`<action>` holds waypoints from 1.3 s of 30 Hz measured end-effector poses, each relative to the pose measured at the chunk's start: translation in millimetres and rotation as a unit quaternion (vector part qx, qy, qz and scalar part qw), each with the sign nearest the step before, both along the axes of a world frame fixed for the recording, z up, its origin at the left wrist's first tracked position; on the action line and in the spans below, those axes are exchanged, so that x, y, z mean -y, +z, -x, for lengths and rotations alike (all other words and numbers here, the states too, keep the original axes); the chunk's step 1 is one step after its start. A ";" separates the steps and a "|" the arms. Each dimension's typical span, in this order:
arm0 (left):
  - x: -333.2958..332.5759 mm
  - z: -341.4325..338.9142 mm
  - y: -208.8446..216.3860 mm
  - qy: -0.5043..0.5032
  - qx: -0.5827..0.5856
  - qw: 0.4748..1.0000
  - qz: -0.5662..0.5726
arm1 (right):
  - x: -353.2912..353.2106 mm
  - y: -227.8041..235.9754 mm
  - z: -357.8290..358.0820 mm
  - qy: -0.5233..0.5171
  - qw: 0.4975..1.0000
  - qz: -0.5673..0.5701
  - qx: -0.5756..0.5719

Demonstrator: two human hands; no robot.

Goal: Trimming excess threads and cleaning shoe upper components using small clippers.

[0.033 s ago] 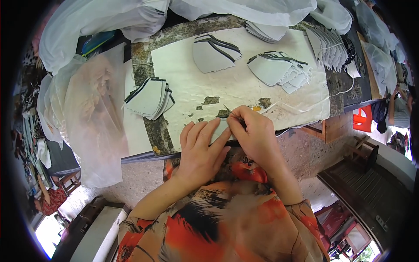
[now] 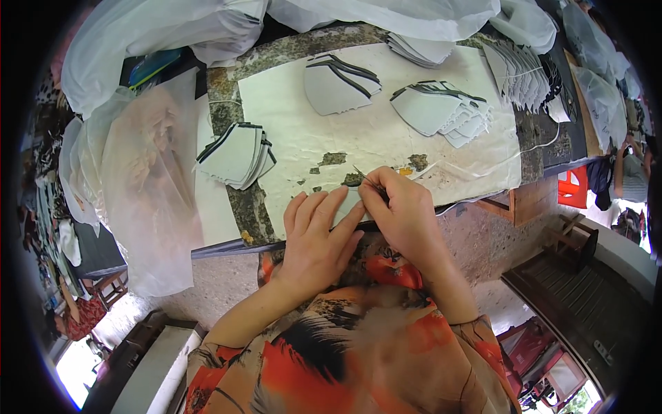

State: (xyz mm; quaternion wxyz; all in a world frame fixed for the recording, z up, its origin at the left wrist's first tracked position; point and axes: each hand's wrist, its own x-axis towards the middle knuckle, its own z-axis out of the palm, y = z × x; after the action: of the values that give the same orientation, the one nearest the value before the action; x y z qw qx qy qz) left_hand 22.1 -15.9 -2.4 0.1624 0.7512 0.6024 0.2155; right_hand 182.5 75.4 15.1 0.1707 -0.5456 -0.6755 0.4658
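Note:
My left hand lies at the near edge of the table with its fingers spread, pressing on a small pale piece mostly covered by both hands. Close beside it, my right hand is closed in a pinch round a thin dark pointed tool. Only the tool's tip shows, so its exact kind is hidden. Beyond my hands lie a fanned stack of white pieces with black edging and another such stack. A third stack is at the left.
A worn white sheet covers the table. Bundled grey-white pieces stand at the far right, near a white cord. Translucent plastic bags hang over the left side and the back. A red stool stands beyond the table on the right.

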 end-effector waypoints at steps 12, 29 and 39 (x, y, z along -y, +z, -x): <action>-6.1 0.7 4.3 -0.013 -0.047 0.999 0.017 | -2.2 2.0 -3.5 -0.002 1.000 -0.012 -0.009; -9.4 -2.1 6.9 0.005 -0.042 0.999 0.025 | -5.5 -0.8 -13.4 0.000 0.999 -0.053 0.004; -7.7 -6.3 9.6 0.006 -0.081 0.996 0.032 | -12.0 1.6 -20.9 0.005 0.997 -0.071 0.033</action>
State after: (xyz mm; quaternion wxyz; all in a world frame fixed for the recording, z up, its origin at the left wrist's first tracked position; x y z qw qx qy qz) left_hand 28.4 -8.1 7.2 0.1356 0.7568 0.6250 0.1352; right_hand 203.4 87.4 16.7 0.1840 -0.5436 -0.7147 0.3997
